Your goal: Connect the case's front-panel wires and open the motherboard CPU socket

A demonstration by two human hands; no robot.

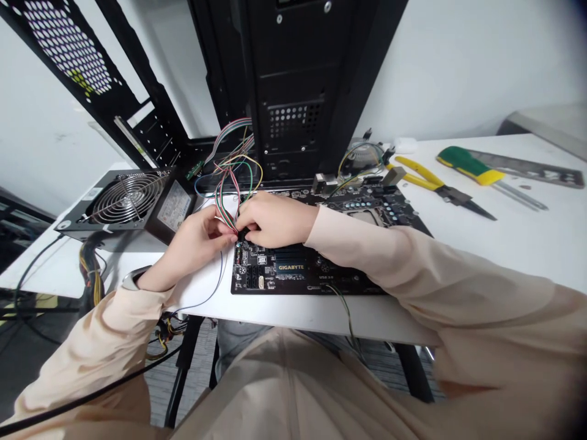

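A black Gigabyte motherboard (293, 282) lies flat on the white table in front of me. At its left edge, my left hand (199, 241) is closed, pinching a bundle of coloured wires (221, 205) between thumb and fingertips. Close beside it, my right hand (275, 220) reaches over the board with bent fingers at the wire ends. The connector and whatever the right fingertips grip are hidden. From the bundle, the wires run up and back into the black computer case (293, 73). A thin blue wire (213, 290) hangs loosely below my left hand.
A power supply (158, 226) with a fan grille stands to the left, its cables hanging at the table's edge. At right lie yellow-handled pliers (419, 174), a green and yellow screwdriver (470, 166) and a perforated metal plate (527, 166). The case frame rises behind the board.
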